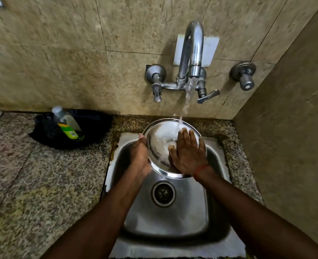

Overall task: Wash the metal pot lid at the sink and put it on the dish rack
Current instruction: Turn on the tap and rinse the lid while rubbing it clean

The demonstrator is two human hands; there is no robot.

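Left hand (140, 157) grips lid (160, 139) over sink (173, 219); tray (93, 128): bottle (68, 126).

Speckled granite counter (42, 184) carries a black basin (93, 128) beside the inset sink (173, 245).

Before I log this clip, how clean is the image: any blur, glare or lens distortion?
Head view: the wall tiles at upper left smear with motion blur, and the bottle is soft; wet glare whitens the pot lid under the tap; wide-angle distortion bulges the sink.
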